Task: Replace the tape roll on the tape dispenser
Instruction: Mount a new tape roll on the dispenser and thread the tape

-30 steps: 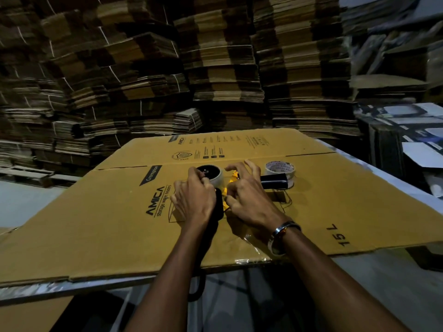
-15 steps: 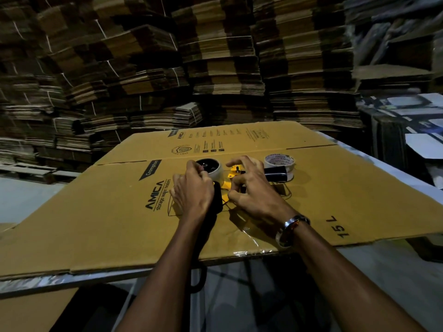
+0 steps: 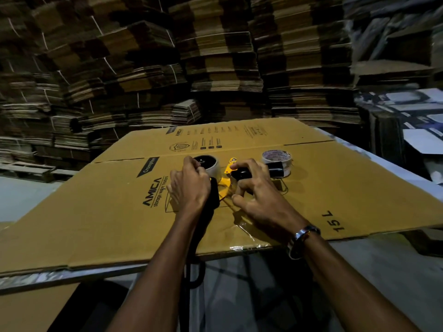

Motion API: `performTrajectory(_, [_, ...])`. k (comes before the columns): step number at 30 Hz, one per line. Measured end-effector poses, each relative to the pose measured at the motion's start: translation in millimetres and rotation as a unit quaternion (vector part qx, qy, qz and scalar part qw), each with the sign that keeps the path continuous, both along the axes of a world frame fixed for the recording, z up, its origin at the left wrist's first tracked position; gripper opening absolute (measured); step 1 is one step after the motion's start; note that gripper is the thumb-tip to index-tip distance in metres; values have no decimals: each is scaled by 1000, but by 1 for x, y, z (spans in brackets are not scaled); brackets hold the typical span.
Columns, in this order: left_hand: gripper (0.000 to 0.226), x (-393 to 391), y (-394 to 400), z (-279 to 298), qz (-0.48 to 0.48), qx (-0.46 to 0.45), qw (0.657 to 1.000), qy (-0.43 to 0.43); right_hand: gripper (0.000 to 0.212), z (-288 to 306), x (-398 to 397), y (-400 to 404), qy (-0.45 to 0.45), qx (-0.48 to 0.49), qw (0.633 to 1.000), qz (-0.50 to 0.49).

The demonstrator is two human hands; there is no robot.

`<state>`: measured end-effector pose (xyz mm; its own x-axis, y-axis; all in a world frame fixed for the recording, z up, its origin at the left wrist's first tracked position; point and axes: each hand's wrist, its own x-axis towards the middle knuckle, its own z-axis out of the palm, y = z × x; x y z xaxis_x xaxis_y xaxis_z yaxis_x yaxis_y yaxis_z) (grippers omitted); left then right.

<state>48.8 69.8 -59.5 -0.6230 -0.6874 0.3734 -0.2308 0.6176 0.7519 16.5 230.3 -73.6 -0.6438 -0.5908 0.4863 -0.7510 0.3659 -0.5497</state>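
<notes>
Cardboard point(image 3: 96, 219) covers the bench. Left hand point(image 3: 189, 188) curls round the roll point(image 3: 211, 164) seated on the yellow dispenser point(image 3: 226, 178); right hand point(image 3: 259, 197) grips its black roller point(image 3: 242, 174). A spare roll point(image 3: 275, 158) lies just beyond. Best to steady the frame and thread the tape flat under the roller. Tape end and blade are hidden.

Dim room, stacked flattened cartons point(image 3: 215, 56)

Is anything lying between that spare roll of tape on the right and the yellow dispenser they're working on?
Yes: the right hand and the black roller it grips lie between the spare tape roll and the yellow dispenser. The dispenser's hub already carries a roll.
</notes>
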Motion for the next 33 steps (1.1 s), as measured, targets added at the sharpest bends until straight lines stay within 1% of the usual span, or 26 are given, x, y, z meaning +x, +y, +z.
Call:
performTrajectory(4, [15,0,0,0,-4,2,1000,1,19,-8,6,1,6,-25,1000,-11])
performTrajectory(8, [15,-2,-1,0,-9,-2,1000,1,19,-11,10,1,12,-100,995,-25])
performTrajectory(13, [14,-5,-4,-1,-14,1,1000,1,19,-12,13,0,54,-95,993,-33])
performTrajectory(18, [12,-8,-4,-2,-25,-3,1000,3,17,-13,13,0,53,-101,993,-37])
performTrajectory(23, [10,-13,-5,-1,-22,-3,1000,11,15,-15,15,1,73,-101,992,-26])
performTrajectory(33, [15,-23,-8,-1,-22,-5,1000,9,17,-15,23,8,56,-141,988,-8])
